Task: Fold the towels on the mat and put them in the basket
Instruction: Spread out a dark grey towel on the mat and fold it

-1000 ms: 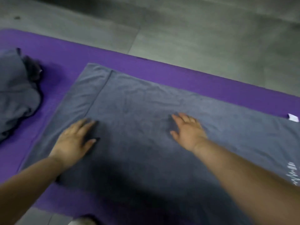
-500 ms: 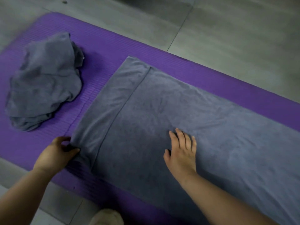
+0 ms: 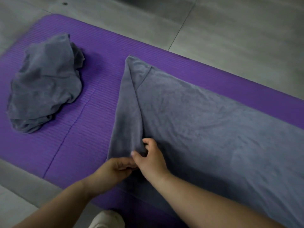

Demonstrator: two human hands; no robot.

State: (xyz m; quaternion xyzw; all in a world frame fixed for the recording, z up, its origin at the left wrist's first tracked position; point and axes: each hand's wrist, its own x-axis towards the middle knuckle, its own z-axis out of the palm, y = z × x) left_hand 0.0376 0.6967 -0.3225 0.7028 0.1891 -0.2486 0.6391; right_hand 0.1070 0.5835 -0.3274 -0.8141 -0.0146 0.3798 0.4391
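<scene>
Grey tiled floor (image 3: 230, 30) carried purple mat (image 3: 98, 102). Spread towel (image 3: 205, 120) lay on it, first fold started; left hand (image 3: 115, 169) and right hand (image 3: 153, 160) pinched its near corner. Crumpled towel (image 3: 44, 83) waited unfolded; basket unseen.

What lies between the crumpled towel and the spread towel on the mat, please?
Only bare purple mat, crossed by a seam line, lies between the crumpled towel and the spread towel; the head view shows it.
</scene>
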